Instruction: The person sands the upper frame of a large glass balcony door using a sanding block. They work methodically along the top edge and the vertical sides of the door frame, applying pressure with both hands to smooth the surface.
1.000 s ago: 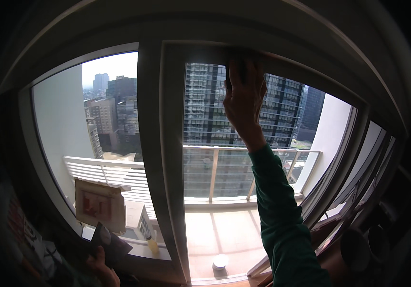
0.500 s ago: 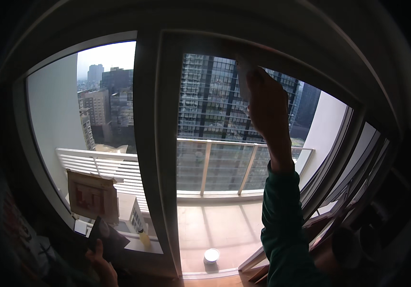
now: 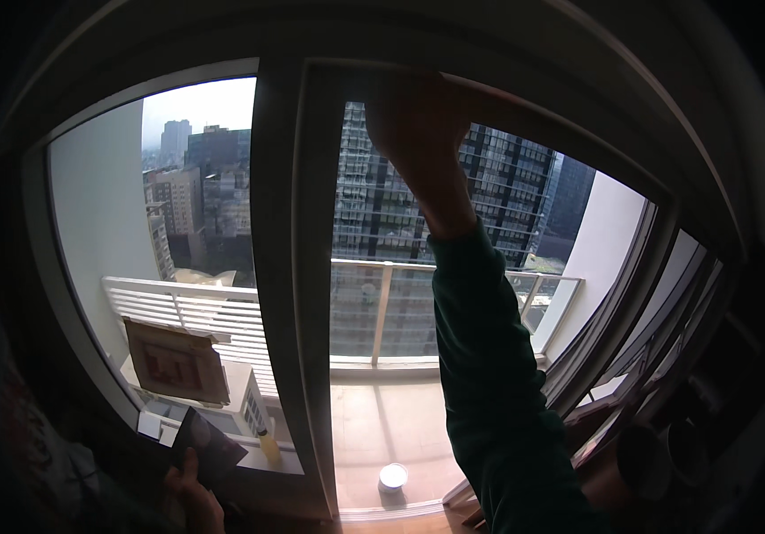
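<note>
My right hand [image 3: 420,116] reaches high, to the upper left corner of the glass door's dark frame [image 3: 311,267]. Its fingers are in deep shade against the frame's top bar; the hand looks closed, and whatever it grips is hidden. A green sleeve [image 3: 494,329] covers that arm, which crosses in front of the glass. Down at the lower left, my left hand [image 3: 194,494] has its thumb against a dark, flat, rectangular thing [image 3: 209,447], held tilted in front of the side window. Shade hides most of its other fingers.
A brown cardboard piece [image 3: 176,363] and a yellowish bottle [image 3: 268,447] are by the left window. Beyond the door lie a balcony with a glass railing [image 3: 378,311] and a white round tub [image 3: 393,478] on its floor. Dark cylindrical things [image 3: 645,458] stand at the lower right.
My right hand has moved left and up along the top of the door, into the frame's shade. The pale flat thing in it earlier no longer shows. My left hand has barely shifted.
</note>
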`<state>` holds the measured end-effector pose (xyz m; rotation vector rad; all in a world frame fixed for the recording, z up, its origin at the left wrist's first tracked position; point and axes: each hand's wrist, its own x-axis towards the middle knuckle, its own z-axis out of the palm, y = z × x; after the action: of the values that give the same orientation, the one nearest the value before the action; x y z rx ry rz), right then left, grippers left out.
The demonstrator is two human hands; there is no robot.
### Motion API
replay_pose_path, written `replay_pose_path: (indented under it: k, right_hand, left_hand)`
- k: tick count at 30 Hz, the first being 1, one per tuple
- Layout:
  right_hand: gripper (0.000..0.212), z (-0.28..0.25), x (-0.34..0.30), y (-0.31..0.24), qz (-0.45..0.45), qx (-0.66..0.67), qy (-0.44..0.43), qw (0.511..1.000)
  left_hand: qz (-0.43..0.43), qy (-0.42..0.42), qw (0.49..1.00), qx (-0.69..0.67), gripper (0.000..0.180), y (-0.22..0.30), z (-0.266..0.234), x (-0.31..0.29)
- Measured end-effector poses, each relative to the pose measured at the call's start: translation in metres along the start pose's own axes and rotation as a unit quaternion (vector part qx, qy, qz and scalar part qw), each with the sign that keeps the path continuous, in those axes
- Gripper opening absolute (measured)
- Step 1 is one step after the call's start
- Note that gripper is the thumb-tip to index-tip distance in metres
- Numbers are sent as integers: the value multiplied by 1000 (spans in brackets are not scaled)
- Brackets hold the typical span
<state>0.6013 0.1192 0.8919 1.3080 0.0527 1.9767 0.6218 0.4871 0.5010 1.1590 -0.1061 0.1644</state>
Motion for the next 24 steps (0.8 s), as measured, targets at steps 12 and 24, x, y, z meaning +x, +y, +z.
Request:
replay_pose_path:
  k: [12, 24]
  right_hand:
    - [35, -209, -138, -31, 673, 492, -246, 495]
    - [39, -278, -145, -70, 669, 533, -248, 456]
  left_hand:
    - [-48, -119, 976, -178, 28, 26, 51, 4]
    - [-134, -355, 876, -297, 21, 68, 207, -2]
